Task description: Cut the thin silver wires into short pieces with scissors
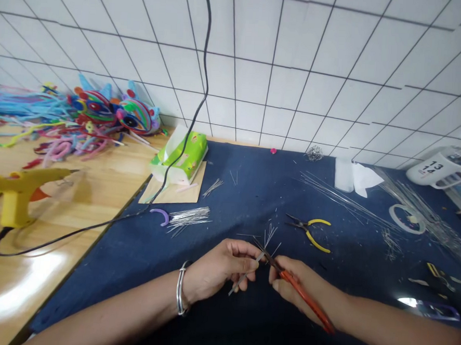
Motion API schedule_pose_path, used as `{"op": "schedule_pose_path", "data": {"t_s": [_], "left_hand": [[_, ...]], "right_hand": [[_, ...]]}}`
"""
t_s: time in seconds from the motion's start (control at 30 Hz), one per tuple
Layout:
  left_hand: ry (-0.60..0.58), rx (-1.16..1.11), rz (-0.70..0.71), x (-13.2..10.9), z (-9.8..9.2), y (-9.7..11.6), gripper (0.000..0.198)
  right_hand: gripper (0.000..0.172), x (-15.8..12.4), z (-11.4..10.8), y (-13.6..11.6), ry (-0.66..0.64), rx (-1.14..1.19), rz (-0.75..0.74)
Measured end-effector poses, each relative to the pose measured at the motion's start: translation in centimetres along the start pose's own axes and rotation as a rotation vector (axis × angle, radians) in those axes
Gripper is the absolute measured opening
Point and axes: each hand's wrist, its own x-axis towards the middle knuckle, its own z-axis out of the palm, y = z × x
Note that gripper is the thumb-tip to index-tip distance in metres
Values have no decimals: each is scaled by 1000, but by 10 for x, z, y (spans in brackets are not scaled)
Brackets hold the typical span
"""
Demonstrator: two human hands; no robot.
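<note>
My left hand point(230, 265), with a silver bangle on its wrist, pinches a thin bundle of silvery wires point(243, 281) near the front centre. The wires' upper ends fan out above my fingertips. My right hand point(301, 286) is closed on red-handled pliers point(304, 297), whose dark jaws meet the wires just right of my left fingertips. Beyond my hands, yellow-handled pliers point(308, 228) lie on the dark blue cloth point(245, 194). A pile of short wires point(190, 217) rests behind my left hand, beside a purple curved piece point(161, 216).
A yellow glue gun point(18, 191) stands at left, its black cord point(74, 240) crossing to a green tissue pack point(184, 156). Colourful pipe-cleaner figures point(136, 112) sit behind. Long wires point(346, 200), a ring point(407, 218) and a white mug point(429, 169) are at right.
</note>
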Motion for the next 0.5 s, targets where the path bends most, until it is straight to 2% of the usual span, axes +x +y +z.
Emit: {"op": "schedule_pose_path", "data": {"t_s": [0.27, 0.5], "left_hand": [[7, -13, -19, 1, -1, -2, 25], [-8, 6, -14, 0, 0, -1, 23]], "right_hand": [[9, -13, 1, -11, 1, -349, -143], [25, -11, -14, -4, -121, -422, -194]]}}
